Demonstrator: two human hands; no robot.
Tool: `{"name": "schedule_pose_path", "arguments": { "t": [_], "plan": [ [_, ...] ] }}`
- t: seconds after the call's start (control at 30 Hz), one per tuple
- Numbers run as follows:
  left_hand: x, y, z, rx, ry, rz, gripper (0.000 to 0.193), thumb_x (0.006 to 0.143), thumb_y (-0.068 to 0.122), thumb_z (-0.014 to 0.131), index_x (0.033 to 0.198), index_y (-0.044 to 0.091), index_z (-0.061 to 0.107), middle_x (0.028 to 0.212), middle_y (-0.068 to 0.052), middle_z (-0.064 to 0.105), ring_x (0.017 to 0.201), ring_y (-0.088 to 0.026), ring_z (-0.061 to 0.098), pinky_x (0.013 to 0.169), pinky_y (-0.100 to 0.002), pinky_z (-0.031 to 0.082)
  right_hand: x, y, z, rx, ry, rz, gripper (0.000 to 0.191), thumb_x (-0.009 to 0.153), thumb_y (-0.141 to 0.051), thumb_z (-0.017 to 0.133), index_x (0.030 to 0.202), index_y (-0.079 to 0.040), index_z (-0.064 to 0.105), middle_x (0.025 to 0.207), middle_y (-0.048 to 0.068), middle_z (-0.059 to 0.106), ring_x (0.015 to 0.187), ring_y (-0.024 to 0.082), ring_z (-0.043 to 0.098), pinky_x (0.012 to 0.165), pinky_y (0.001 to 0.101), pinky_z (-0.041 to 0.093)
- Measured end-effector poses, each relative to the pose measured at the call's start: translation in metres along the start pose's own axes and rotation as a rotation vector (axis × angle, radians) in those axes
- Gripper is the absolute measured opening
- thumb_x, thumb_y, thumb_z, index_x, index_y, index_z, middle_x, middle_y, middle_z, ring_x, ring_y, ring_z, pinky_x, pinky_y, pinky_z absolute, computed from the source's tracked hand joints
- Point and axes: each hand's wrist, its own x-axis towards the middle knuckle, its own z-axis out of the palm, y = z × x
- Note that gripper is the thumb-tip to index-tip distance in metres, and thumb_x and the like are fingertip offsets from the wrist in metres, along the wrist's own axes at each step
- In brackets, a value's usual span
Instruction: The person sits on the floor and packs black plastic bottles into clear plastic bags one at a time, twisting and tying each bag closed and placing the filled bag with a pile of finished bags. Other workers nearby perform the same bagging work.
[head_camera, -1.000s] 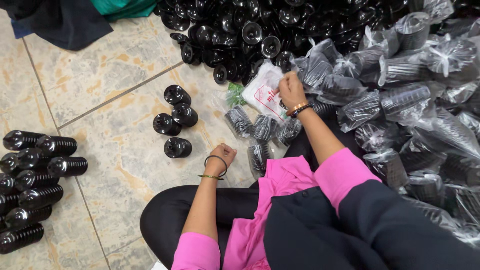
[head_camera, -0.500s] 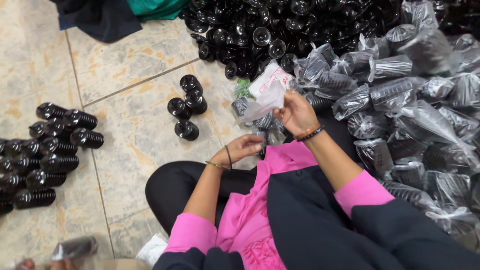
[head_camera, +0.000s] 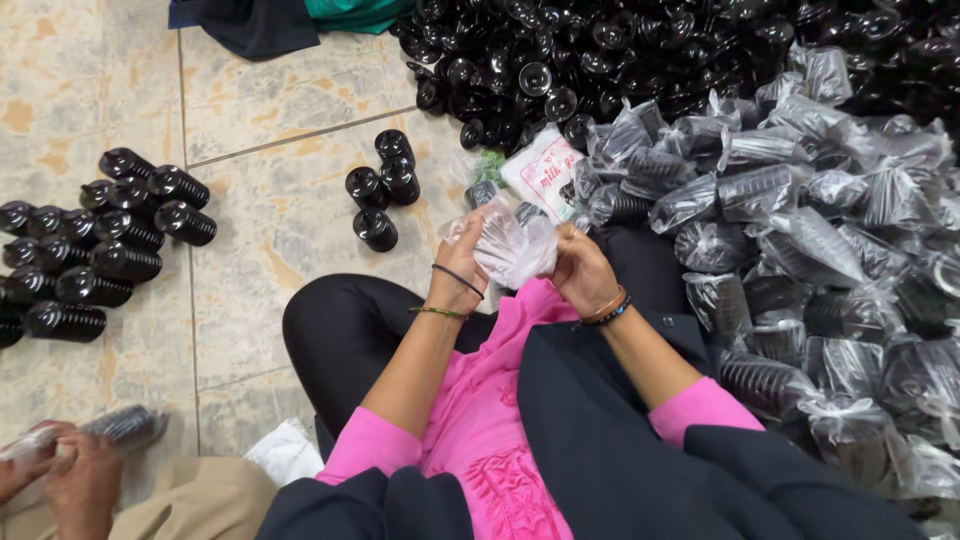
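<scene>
Head view: left hand (head_camera: 462, 262) and right hand (head_camera: 581, 268) are both closed on one clear plastic bag (head_camera: 512, 248), held between them above the lap. Four loose black caps (head_camera: 381, 187) stand on the tiled floor (head_camera: 270, 230) just beyond. Bagged stacks (head_camera: 800, 230) crowd the right side; stacked rows (head_camera: 90, 245) lie left. Another person's hands (head_camera: 60, 470) hold a bagged stack at lower left.

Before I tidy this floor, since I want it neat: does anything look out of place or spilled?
Nothing looks spilled or damaged. The one odd item is a white printed packet lying among the bagged black cups at the loose pile's edge. Both hands, left hand and right hand, grip a clear plastic bag.
</scene>
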Motion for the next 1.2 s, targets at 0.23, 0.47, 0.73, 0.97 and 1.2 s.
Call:
{"name": "schedule_pose_path", "arguments": {
  "t": [0.23,0.47,0.73,0.97,1.2],
  "plan": [
    [-0.009,0.008,-0.019,0.282,0.228,0.113,0.034,0.106,0.025,0.055,0.124,0.0,0.067,0.108,-0.009,0.072,0.095,-0.02,0.069,0.082,-0.037,0.059,0.034,0.03,0.019,-1.326,0.199,-0.462,0.037,0.083,-0.017,0.061,0.119,-0.007,0.055,0.108,0.013,0.072,0.1,0.027,0.073,0.084,0.0394,0.057],
    [-0.009,0.019,-0.06,0.667,0.326,0.42,0.03,0.108,0.022,0.056,0.117,-0.004,0.068,0.104,-0.004,0.072,0.093,-0.008,0.065,0.08,-0.026,0.054,0.052,0.066,0.053,-2.497,-0.351,-0.15,0.042,0.084,-0.03,0.066,0.125,-0.021,0.068,0.148,0.014,0.047,0.137,0.038,0.039,0.103,0.0654,0.031],
    [0.023,0.084,-0.097,0.811,0.524,0.235,0.036,0.102,0.033,0.062,0.103,-0.003,0.069,0.085,-0.005,0.069,0.074,-0.013,0.062,0.065,-0.033,0.051,0.084,0.077,0.02,-2.817,-0.216,0.076,0.034,0.097,-0.024,0.053,0.125,-0.023,0.072,0.155,0.005,0.041,0.15,0.033,0.025,0.108,0.0747,0.019],
    [0.038,0.077,-0.138,0.777,0.675,0.184,0.036,0.098,0.037,0.067,0.096,0.002,0.071,0.077,-0.003,0.067,0.065,-0.012,0.057,0.058,-0.034,0.049,0.12,0.077,0.026,-2.345,-0.184,0.252,0.053,0.085,-0.036,0.072,0.134,-0.02,0.061,0.139,0.012,0.053,0.133,0.034,0.048,0.109,0.0655,0.032],
    [0.046,0.053,-0.136,0.792,0.648,0.392,0.025,0.101,0.022,0.067,0.09,0.0,0.07,0.079,0.0,0.069,0.07,-0.008,0.06,0.062,-0.029,0.051,0.221,0.097,0.096,-2.035,-0.186,-0.347,0.063,0.075,-0.026,0.08,0.133,-0.018,0.057,0.133,0.018,0.056,0.119,0.04,0.058,0.095,0.0522,0.047]
  ]
}}
